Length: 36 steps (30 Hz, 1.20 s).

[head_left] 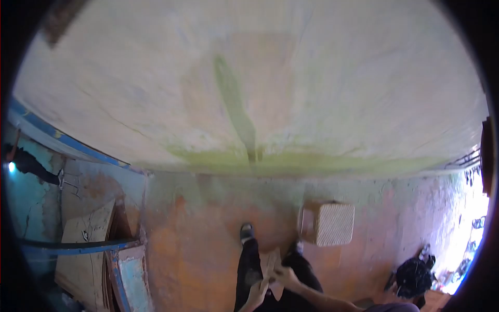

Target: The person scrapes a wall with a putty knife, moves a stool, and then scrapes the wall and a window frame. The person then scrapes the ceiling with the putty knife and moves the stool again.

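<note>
A beige sheet point(271, 259), looking stiff like paper or thin card, is held low in front of my body, between my legs. My left hand point(258, 291) is closed on its left side. From the right, my right hand point(284, 276) pinches the same sheet near its middle, close to the left hand. Part of the sheet hangs below the fingers. What it is made of is too blurred to tell.
A tall pale wall point(338, 93) with a green stain faces me. On the worn orange floor point(192, 260) stands a woven-topped stool point(335, 223). Boards point(83, 244) lean at left by a blue door frame point(78, 249). A dark bag-like heap point(414, 277) lies right. Another person point(31, 164) is far left.
</note>
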Available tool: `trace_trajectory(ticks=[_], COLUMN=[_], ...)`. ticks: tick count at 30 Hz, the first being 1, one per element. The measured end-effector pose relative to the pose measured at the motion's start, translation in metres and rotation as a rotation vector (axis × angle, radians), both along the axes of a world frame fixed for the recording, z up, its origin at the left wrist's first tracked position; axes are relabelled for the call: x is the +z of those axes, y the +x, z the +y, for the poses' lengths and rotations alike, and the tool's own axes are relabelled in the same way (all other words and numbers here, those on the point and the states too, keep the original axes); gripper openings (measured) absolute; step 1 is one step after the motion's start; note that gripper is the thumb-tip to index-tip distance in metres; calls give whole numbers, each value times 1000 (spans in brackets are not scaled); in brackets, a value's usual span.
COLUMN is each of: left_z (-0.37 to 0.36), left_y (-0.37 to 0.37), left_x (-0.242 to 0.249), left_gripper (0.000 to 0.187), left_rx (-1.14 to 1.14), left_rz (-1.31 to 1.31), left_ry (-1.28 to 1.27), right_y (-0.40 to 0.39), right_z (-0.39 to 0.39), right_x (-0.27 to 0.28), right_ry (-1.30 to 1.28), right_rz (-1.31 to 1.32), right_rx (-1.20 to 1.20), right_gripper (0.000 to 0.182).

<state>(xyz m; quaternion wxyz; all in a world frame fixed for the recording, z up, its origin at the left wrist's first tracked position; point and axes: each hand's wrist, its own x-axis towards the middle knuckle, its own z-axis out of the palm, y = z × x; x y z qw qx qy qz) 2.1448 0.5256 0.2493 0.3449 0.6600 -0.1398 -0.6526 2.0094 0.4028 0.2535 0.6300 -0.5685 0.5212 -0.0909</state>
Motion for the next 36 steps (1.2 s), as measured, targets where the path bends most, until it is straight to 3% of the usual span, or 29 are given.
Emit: trace_trajectory(ticks=[2,3,8,9,10,12,14,16,19,23,24,26,30,36], left_z=[-4,-14,-2,2,-2,-12,1,18,46,96,114,146,189,182], left_y=[-14,-21,-68,-73,-73,-54,-27,-1,52,110,128,161,198,217], left_x=[28,42,116,119,118,147,165,155,145,153,154,151,143,136], left_gripper=[41,40,37,34,31,25,23,21,18,17,16,17,19,23], left_rx=[68,84,148,152,157,76,-53,-32,29,223,131,225,397,395], left_rz=[-40,-51,-64,15,96,222,-149,-289,-307,-159,-250,-203,-157,-103], left_ry=[-112,-190,-442,-412,-383,-389,-435,-510,-550,-569,-621,-503,-293,-141], right_y=[-11,-15,-33,-34,-41,-39,-47,-43,-47,-34,-27,-17,26,39], right_z=[23,13,12,9,15,14,14,22,42,91,103,126,145,125], right_x=[33,80,153,181,156,182,167,196,199,212,208,194,230,229], right_ry=[-57,-49,-209,-83,-103,-278,-365,-97,-263,109,131,163,175,49], right_rz=[-140,-92,-6,-20,-80,-131,-66,-236,-99,-30,-32,64,49,-96], right_rx=[-56,-29,53,0,-54,-270,-401,-656,-671,-596,-573,-515,-593,-640], right_gripper=[28,32,26,25,25,26,27,29,31,37,38,43,45,41])
